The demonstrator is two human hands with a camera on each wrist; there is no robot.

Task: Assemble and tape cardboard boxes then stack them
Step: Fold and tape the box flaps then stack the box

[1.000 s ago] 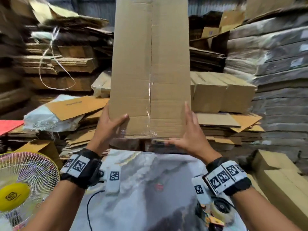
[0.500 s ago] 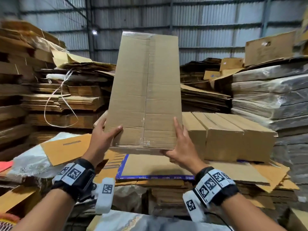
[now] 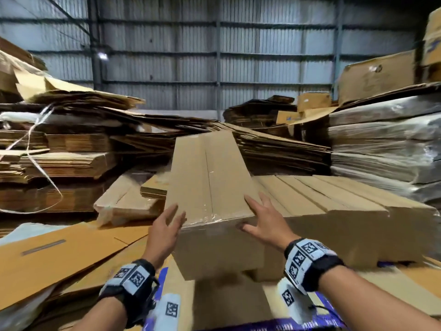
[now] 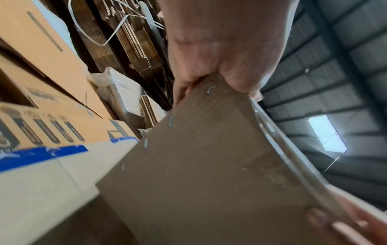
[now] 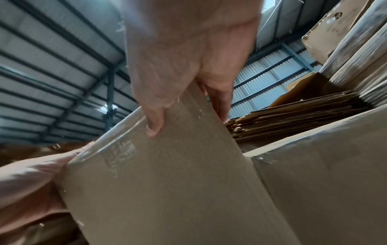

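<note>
A long brown cardboard box (image 3: 210,182), its top seam sealed with clear tape, lies tilted with its far end raised, beside a row of assembled boxes (image 3: 334,204). My left hand (image 3: 167,225) lies with straight fingers against the near left corner. My right hand (image 3: 262,218) spreads its fingers on the top right edge, thumb on the near end face. In the left wrist view my left hand (image 4: 220,49) straddles an edge of the box (image 4: 209,165). In the right wrist view my right hand (image 5: 188,58) does the same on the box (image 5: 167,182), next to a neighbouring box (image 5: 324,174).
Stacks of flattened cardboard (image 3: 59,161) with a loose white strap rise on the left. Plastic-wrapped bundles (image 3: 381,144) tower on the right. A flat orange-brown sheet (image 3: 55,256) and blue-edged cardboard (image 3: 167,275) lie below my arms. A corrugated metal wall stands behind.
The box was held upright between my hands; it has tipped forward and down to lie lengthwise beside the row of boxes. My fingers have shifted to its near corners.
</note>
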